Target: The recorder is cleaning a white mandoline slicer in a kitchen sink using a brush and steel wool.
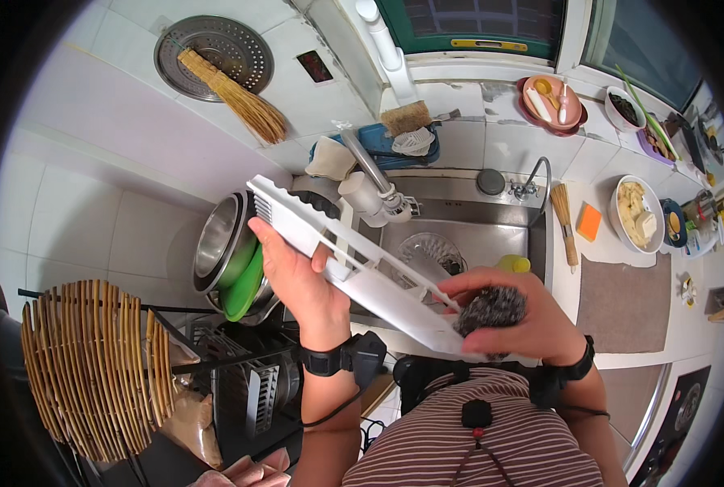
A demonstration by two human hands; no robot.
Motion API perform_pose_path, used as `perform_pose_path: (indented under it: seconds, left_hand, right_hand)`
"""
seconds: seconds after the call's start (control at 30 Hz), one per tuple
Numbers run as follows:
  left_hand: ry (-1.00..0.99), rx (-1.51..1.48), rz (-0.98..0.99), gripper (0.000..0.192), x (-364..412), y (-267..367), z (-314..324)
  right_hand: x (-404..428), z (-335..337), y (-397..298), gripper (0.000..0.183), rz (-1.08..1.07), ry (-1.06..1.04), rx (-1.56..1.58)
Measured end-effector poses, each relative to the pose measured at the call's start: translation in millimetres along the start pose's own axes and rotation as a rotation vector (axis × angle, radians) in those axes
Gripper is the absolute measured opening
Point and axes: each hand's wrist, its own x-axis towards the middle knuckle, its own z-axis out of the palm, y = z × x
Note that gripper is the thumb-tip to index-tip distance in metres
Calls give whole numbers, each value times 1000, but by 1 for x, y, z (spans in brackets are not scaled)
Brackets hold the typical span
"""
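Slanting across the front of the sink is a long white plastic frame [392, 298] with a scalloped edge, a slotted end and open gaps along its length. My left hand [298, 277] grips it near its upper left end. A dark steel wool scourer [493, 316] is in my right hand [532, 310], against the frame's lower right end. The right fingers are wrapped round both scourer and frame edge. Below them is the stainless steel sink [490, 240], where a clear ribbed bowl [426, 246] is partly hidden by the frame.
A steel faucet [368, 164] reaches over the sink's left side. Metal bowls [222, 243] and a green lid [244, 286] stand at left, above a black rack [246, 359]. On the right counter are a brush [563, 219], an orange sponge [589, 221], a food bowl [638, 213] and a brown mat [624, 304].
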Motion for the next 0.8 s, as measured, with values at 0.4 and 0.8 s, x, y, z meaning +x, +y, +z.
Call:
perform_pose_path:
  seconds: [0.4,0.8]
  left_hand:
    - [-401,-9,-282,74,-56,-26,31]
    - [-329,-7,-206,55,-46,-22,18]
  right_hand:
    - [13,13,21,47,-524,465,-815]
    - [-1,4,25,28,-476,686,-313]
